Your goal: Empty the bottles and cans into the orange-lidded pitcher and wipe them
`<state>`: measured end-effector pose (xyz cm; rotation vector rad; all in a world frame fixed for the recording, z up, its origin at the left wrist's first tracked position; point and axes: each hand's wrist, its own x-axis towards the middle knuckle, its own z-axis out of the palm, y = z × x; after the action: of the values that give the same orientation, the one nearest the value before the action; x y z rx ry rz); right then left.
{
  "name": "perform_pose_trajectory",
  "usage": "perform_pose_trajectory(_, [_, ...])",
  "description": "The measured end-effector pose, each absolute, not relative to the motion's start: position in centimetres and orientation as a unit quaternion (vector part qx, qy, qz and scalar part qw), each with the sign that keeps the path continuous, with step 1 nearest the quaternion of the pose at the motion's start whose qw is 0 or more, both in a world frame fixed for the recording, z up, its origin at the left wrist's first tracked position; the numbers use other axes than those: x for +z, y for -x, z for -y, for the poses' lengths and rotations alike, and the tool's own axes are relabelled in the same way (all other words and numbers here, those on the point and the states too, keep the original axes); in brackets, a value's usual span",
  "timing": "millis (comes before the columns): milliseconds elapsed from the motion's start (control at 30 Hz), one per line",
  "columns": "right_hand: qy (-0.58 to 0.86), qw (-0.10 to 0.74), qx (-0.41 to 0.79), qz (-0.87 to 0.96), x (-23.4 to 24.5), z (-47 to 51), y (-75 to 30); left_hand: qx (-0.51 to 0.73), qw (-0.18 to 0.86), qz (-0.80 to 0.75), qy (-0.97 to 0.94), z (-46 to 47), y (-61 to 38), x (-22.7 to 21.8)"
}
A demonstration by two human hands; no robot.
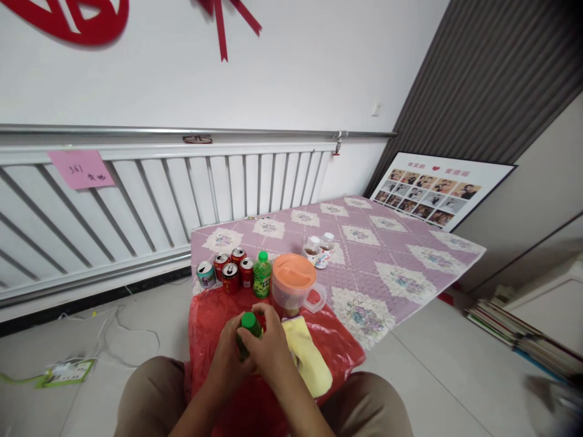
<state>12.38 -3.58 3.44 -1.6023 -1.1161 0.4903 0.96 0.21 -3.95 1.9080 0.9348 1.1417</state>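
Between my two hands is a green-capped bottle [250,323], upright above a red plastic bag [204,321]. My left hand [228,351] wraps round its left side, and my right hand [269,340] closes round the right side near the cap. My hands hide most of the bottle's body. Just beyond them stands another green bottle [262,277] with a green cap. Right of that is a clear plastic jug [285,297] with an orange lid [294,271]. A folded yellow cloth [310,358] lies beside my right hand.
Several red cans [231,279] and a teal-and-white can [206,276] stand at the table's left. Two small white-capped bottles [324,252] are behind the jug. A patterned cloth covers the table [364,267]. A radiator [228,188] runs behind; a power strip [66,372] lies on the floor.
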Motion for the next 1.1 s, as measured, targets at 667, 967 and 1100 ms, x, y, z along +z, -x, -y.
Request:
perform_pose_trajectory(667, [0.615, 0.567, 0.184, 0.515, 4.5, 3.6, -13.1, 0.442, 0.343, -0.351, -0.751, -0.3, -1.0, -4.1])
perform_pose_trajectory(967, [0.676, 0.553, 0.146, 0.464, 3.3, 6.5, -18.5, 0.415, 0.311, -0.384, -0.764, -0.3, -0.7, -4.9])
perform_pose_trajectory(1100, [0.741, 0.516, 0.097, 0.418, -1.4, 8.2, -23.2, 0.410, 0.312, -0.392, -0.762, -0.3, -0.6, -4.4])
